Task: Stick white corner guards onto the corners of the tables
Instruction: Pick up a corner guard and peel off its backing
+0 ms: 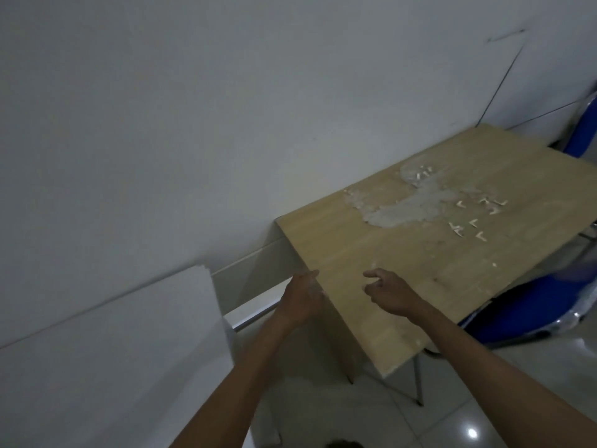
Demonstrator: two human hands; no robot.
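The left hand [302, 294] lies against the left edge of the wooden worktop [420, 253], its fingers [311, 276] straight and reaching up along that edge; something pale shows by the palm, too blurred to say whether it is a guard. The right hand [392, 292] hovers just over the worktop, a little to the right of the left fingers, its fingers loosely curled and grasping nothing visible.

The loose white corner guards [475, 218] lie scattered well beyond both sets of fingers, up and to the right, beside a patch of torn, peeling surface [403, 205]. More pale bits sit further off at the top of that patch.

By my reading the step in hand is pressing or checking along the left edge, between the far corner and the near one. The next move likely calls for a long reach of the right fingers to the guards, then a pinch on one. A blue chair [533, 305] stands right of the worktop.
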